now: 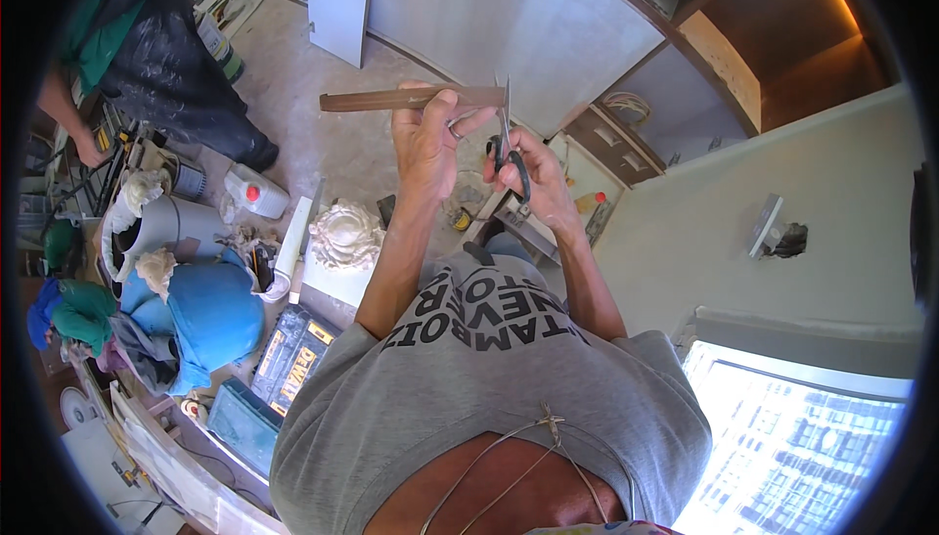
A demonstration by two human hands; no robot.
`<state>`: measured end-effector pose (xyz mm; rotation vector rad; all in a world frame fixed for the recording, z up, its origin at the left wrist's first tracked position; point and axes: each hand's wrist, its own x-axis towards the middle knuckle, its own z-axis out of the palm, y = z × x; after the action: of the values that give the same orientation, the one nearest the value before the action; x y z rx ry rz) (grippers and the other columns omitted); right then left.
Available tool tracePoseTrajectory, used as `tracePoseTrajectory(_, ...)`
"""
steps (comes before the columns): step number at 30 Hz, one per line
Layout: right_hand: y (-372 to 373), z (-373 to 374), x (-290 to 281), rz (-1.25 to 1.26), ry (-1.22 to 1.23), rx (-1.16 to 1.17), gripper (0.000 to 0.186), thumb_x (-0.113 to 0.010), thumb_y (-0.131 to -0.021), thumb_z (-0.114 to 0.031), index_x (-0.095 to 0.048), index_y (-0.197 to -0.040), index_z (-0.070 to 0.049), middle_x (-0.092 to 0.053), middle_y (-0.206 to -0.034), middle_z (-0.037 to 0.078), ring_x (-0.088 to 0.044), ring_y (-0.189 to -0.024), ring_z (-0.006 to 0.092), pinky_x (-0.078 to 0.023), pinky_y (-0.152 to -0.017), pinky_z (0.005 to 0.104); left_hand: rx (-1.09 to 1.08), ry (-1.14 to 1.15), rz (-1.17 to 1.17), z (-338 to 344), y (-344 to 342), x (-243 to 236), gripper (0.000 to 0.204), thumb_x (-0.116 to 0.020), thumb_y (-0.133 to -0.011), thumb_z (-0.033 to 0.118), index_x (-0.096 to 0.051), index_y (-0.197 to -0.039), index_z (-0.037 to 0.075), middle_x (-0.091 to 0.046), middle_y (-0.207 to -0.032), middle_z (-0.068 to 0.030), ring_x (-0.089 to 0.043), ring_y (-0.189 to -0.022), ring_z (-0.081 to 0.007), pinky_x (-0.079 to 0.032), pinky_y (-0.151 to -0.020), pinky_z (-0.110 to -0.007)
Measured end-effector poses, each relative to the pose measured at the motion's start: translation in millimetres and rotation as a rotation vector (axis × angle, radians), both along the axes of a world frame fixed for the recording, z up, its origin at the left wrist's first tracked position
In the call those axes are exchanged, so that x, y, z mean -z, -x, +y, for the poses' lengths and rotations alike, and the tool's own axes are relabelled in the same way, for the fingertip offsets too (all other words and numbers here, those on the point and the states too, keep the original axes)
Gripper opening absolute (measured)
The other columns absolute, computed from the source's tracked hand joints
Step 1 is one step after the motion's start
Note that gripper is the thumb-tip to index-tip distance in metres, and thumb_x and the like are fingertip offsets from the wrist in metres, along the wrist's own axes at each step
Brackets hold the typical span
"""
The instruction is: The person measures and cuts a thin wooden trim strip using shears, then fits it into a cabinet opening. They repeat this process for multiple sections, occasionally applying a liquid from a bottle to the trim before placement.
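My left hand (430,144) grips a long, narrow brown strip (362,100), holding it level with the thumb on top and fingers around it toward its right part. My right hand (533,173) holds scissors (520,178) with black handles, fingers in the loops. The metal blades point upward and cross the right end of the strip. Whether they touch it is hard to tell.
A co-worker (156,46) in dark trousers stands upper left. Around the floor are a white jug (256,191), blue bag (210,325), black-and-yellow case (279,378) and white plaster piece (347,237). Cabinets (606,144) run along the upper right; a window (782,437) is lower right.
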<state>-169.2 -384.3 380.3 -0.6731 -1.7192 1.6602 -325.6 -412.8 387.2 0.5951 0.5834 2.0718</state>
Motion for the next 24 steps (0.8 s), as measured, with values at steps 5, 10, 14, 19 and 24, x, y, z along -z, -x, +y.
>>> tracePoseTrajectory(5,0.2,0.2,-2.3,-0.008,0.008,-0.002,0.021,-0.068,-0.084,-0.019,-0.055,-0.091,-0.004,-0.051,-0.077,-0.003,-0.045,-0.070,0.0069,-0.038,-0.063,0.0227,-0.020,0.005,0.008,1.3,-0.9,-1.5,0.012,-0.055,-0.089,0.006,-0.044,-0.093,0.006,-0.059,-0.090,-0.0088,-0.066,-0.085,-0.0231,-0.059,-0.075,-0.040)
tracePoseTrajectory(10,-0.1,-2.7,-0.7,0.002,0.009,0.041,0.020,-0.070,-0.082,-0.014,-0.055,-0.091,-0.003,-0.051,-0.077,-0.003,-0.045,-0.070,0.0066,-0.039,-0.063,0.0237,-0.024,-0.018,0.025,1.1,-1.2,-1.0,0.011,-0.055,-0.090,0.005,-0.044,-0.093,0.006,-0.058,-0.090,-0.0086,-0.066,-0.084,-0.0223,-0.060,-0.074,-0.040)
tracePoseTrajectory(14,0.2,-5.5,3.0,-0.091,-0.026,0.125,0.020,-0.071,-0.080,-0.011,-0.056,-0.090,-0.002,-0.052,-0.074,-0.001,-0.045,-0.068,0.0081,-0.040,-0.061,0.0251,-0.032,-0.026,0.039,0.5,-1.7,-1.4,0.010,-0.054,-0.090,0.005,-0.044,-0.093,0.006,-0.058,-0.090,-0.0087,-0.066,-0.084,-0.0216,-0.060,-0.073,-0.039)
tracePoseTrajectory(19,-0.3,-8.2,7.5,-0.139,-0.132,0.199,0.025,-0.072,-0.079,-0.015,-0.056,-0.091,0.000,-0.051,-0.070,0.003,-0.045,-0.065,0.0108,-0.041,-0.060,0.0273,-0.031,-0.002,0.056,-0.9,-2.1,-3.9,0.011,-0.054,-0.088,0.005,-0.044,-0.091,0.007,-0.060,-0.090,-0.0095,-0.066,-0.083,-0.0206,-0.060,-0.076,-0.038)
tracePoseTrajectory(24,-1.2,-11.2,8.2,-0.146,-0.083,0.222,0.029,-0.074,-0.079,-0.018,-0.055,-0.092,0.000,-0.051,-0.069,0.004,-0.045,-0.063,0.0128,-0.042,-0.059,0.0286,-0.029,-0.007,0.055,-1.3,-3.1,-4.7,0.011,-0.055,-0.088,0.005,-0.044,-0.090,0.007,-0.060,-0.090,-0.0100,-0.066,-0.084,-0.0209,-0.060,-0.075,-0.038)
